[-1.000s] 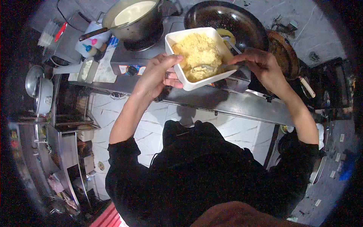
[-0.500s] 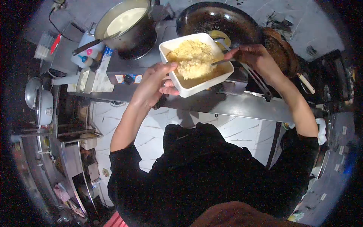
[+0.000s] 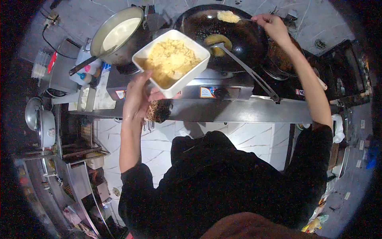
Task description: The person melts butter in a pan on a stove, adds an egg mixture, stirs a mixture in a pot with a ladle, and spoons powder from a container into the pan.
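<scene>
My left hand [image 3: 138,93] grips a white square container [image 3: 172,92] by its near left corner, thumb on the rim. Yellow, crumbly food, perhaps minced garlic, [image 3: 173,59] fills much of it. Over the far part of a dark wok [image 3: 191,30], my right hand [image 3: 274,28] is closed on the thin handle of a spoon [image 3: 247,20]. A heap of the same yellow food [image 3: 228,16] sits on the spoon's end. A ladle [image 3: 248,68] rests in the wok, its long slotted handle slanting over the near rim; yellowish liquid shows around its bowl.
Left of the wok stands a deep pot [image 3: 115,38] of creamy liquid, its handle pointing left. A second brown pan [image 3: 280,59] is at the right. The steel counter edge [image 3: 238,111] runs along the front. A rice cooker [image 3: 47,127] stands at far left.
My right hand has lifted a spoonful of yellow food out of the container and carried it away over the wok. My left hand has shifted the container left and slightly nearer.
</scene>
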Motion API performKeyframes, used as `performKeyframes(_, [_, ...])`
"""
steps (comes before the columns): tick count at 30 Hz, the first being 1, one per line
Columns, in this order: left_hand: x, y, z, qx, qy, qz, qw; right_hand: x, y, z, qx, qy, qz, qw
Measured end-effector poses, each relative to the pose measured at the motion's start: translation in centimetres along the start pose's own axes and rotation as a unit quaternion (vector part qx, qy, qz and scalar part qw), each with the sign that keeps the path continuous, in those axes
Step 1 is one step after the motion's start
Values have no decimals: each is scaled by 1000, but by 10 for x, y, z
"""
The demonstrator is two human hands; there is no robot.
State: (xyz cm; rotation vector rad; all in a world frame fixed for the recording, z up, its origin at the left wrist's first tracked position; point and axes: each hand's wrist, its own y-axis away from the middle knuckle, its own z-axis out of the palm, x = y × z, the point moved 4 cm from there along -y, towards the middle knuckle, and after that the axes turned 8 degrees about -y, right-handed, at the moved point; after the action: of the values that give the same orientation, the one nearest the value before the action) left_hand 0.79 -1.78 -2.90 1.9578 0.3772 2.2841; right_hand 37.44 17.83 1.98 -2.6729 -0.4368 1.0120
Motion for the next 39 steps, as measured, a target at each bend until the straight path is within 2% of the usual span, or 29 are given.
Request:
performKeyframes(1, [-2, 1, -7, 18, 12, 7, 1000, 10, -2, 7, 42, 90, -27, 995])
performKeyframes(3, [-10, 2, -20, 55, 36, 20, 998, 41, -4, 38, 24, 196, -41, 980])
performKeyframes(5, [-11, 8, -20, 49, 54, 27, 997, 64, 1, 70, 5, 280, -58, 958])
performKeyframes(7, [-11, 12, -24, 54, 60, 26, 996, 54, 15, 84, -16, 239, -141, 961])
performKeyframes(9, [-11, 16, -25, 60, 61, 25, 996, 46, 23, 82, -23, 228, -167, 959])
performKeyframes(11, [-13, 20, -25, 57, 53, 24, 997, 19, 26, 62, -18, 252, -131, 959])
performKeyframes(14, [-12, 22, -28, 28, 32, 10, 999, 35, 16, 39, 42, 177, -34, 983])
performKeyframes(15, [-13, 23, -29, 60, 31, 28, 997, 17, 17, 23, 27, 118, 45, 992])
performKeyframes(17, [-17, 20, -32, 40, 30, 7, 999, 24, 6, 9, 13, -72, -8, 997])
performKeyframes(19, [-12, 20, -26, 54, 28, 16, 998, -37, 26, -5, -50, -207, 22, 977])
performKeyframes(22, [-13, 14, -28, 34, 32, 9, 999, -124, 58, -3, -64, -168, -124, 976])
performKeyframes(23, [-13, 13, -27, 22, 38, 15, 999, -150, 72, -1, -71, -95, -222, 968])
performKeyframes(28, [-17, 19, -16, 7, 45, 54, 997, -169, 110, 8, -69, 51, -373, 924])
performKeyframes(31, [-12, 24, -15, -26, 22, 68, 997, -167, 117, 20, -76, 45, -384, 919])
performKeyframes(34, [-16, 24, -19, -15, -1, 40, 999, -158, 119, 28, -91, 35, -369, 924])
performKeyframes(39, [-20, 23, -20, 12, 6, 21, 1000, -145, 110, 33, -144, -25, -292, 945])
